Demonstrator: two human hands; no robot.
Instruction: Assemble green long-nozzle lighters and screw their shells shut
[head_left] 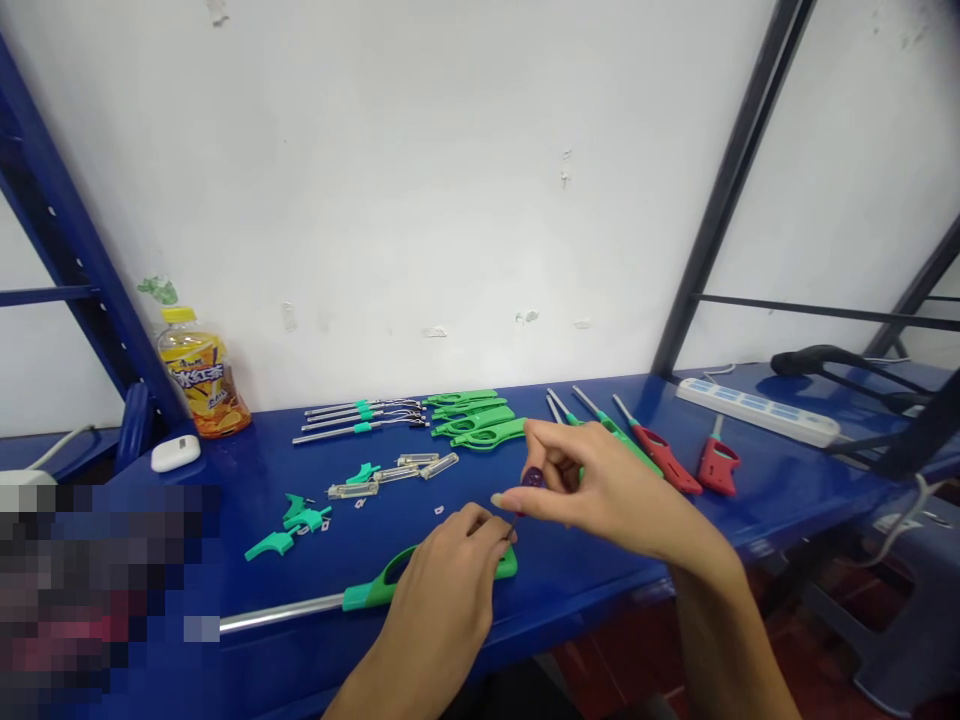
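My left hand is closed over the handle of a green long-necked gas lighter, pressing it flat on the table near the front edge. The lighter's metal tube points left. My right hand pinches a small screwdriver with a dark purple handle. Its thin shaft slants down to the lighter's handle beside my left fingers, which hide the exact contact point. Beyond my left hand lie clear fuel tanks and teal trigger pieces. Small white bits lie among them.
Metal tubes with wires and green handle shells lie in rows at the back. Right of them are green lighters and red lighters. A power strip, a drink bottle and a white case stand farther out.
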